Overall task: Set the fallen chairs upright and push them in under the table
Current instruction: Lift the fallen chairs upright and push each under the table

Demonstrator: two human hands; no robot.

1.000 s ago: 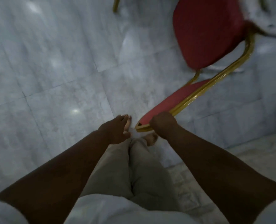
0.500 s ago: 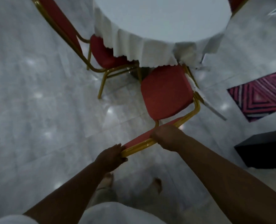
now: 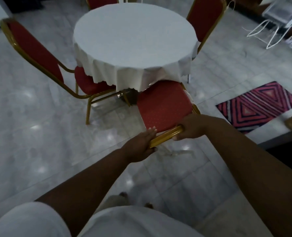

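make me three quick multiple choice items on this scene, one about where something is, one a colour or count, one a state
1. Where does the patterned rug lie?
A. right of the table
B. under the table
C. left of the table

2. What colour is the tablecloth?
A. red
B. white
C. black

3. How is the near chair held?
A. by no hand
B. by one hand on its seat
C. by both hands on its gold top rail

Answers:
1 A, the rug is on the floor off the table's right side.
2 B, the cloth over the round table is white.
3 C, the left hand and right hand both sit on the gold rail, the chair upright with its seat partly under the cloth.
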